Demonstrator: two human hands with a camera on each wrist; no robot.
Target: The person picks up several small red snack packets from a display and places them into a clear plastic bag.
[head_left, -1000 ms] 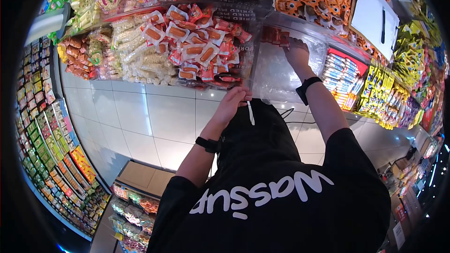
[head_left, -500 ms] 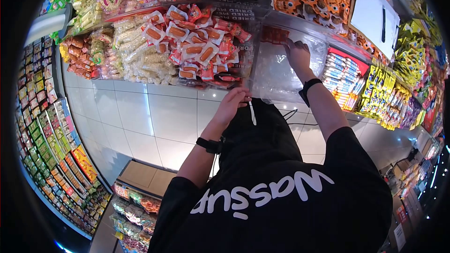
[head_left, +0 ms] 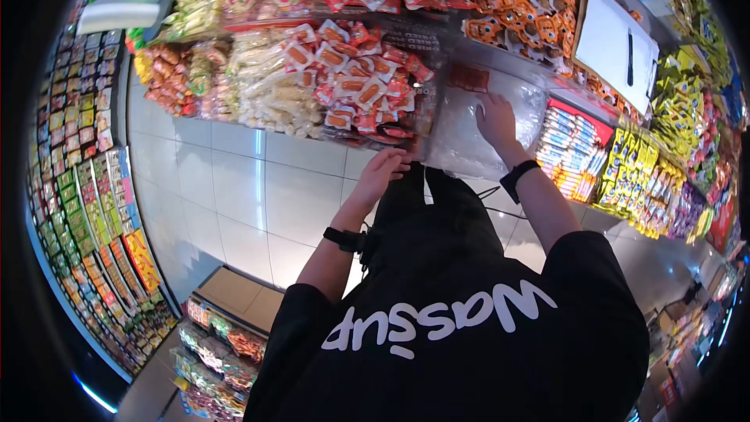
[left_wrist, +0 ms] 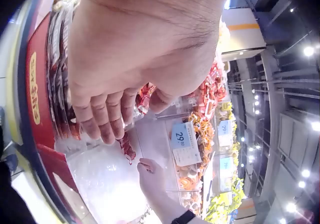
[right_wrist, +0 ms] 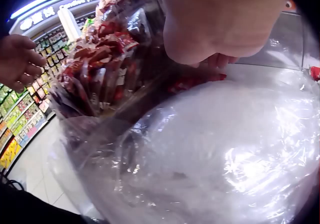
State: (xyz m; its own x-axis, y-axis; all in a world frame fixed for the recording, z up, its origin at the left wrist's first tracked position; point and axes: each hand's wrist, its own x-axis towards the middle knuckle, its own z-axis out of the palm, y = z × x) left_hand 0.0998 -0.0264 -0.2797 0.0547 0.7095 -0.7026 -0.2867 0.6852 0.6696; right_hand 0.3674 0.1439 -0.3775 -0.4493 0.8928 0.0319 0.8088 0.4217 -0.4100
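My right hand (head_left: 498, 123) is over a bin lined with clear plastic (head_left: 457, 137), its fingers loosely bent and nothing seen in them. Just beyond its fingertips, a few dark red snack packets (head_left: 469, 78) lie in the far left corner of the bin. In the right wrist view those red packets (right_wrist: 197, 81) show partly behind the hand. My left hand (head_left: 383, 173) hangs by the front edge of the neighbouring bin, fingers relaxed. Seen from the left wrist, its fingers (left_wrist: 102, 114) extend beside a row of upright packets (left_wrist: 61, 74).
Sausage snack packets (head_left: 367, 82) heap up in the bin to the left. Blue-and-white wrapped sticks (head_left: 574, 137) and yellow packets (head_left: 625, 160) fill bins on the right. Behind stand orange packets (head_left: 523, 12) and a white board with a pen (head_left: 617, 39). Blue price cards (left_wrist: 185, 141) line the divider.
My right hand has drawn back from the red packets toward me, and they now lie uncovered. The head view has shifted, while my left hand stays near the bin edge.
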